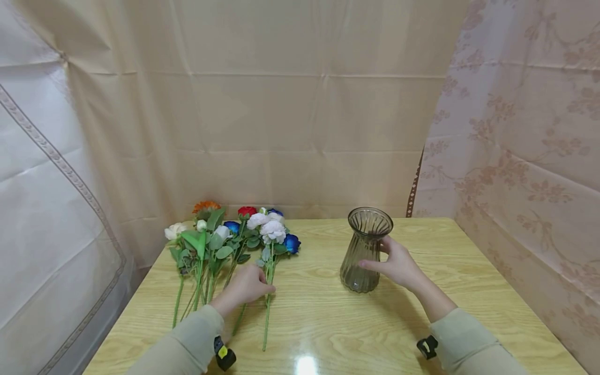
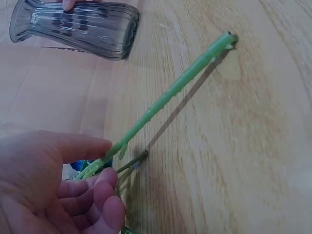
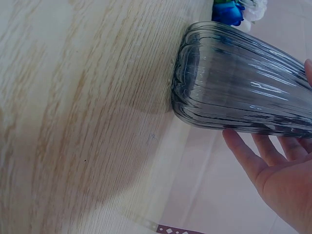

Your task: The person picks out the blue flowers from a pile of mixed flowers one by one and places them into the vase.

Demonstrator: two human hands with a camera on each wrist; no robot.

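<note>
Near the left group of artificial flowers, my left hand (image 1: pixel 247 285) pinches a green flower stem (image 2: pixel 170 92) between thumb and fingers. Its lower end sticks out past the fingertips, over the wooden table. In the head view this stem runs up to pale pinkish-white blooms (image 1: pixel 273 232). On the right, a ribbed smoky glass vase (image 1: pixel 361 260) with a flared rim stands upright on the table. My right hand (image 1: pixel 396 264) holds the vase from its right side, thumb across the front and fingers behind. The right wrist view shows those fingertips along the glass wall.
Beside the left hand lie more artificial flowers: an orange bloom (image 1: pixel 206 207), a red one (image 1: pixel 247 211), blue ones (image 1: pixel 291 243) and white ones (image 1: pixel 175 230), with leafy stems pointing toward me. A beige cloth (image 1: pixel 304 114) hangs behind the wooden table (image 1: pixel 309 312).
</note>
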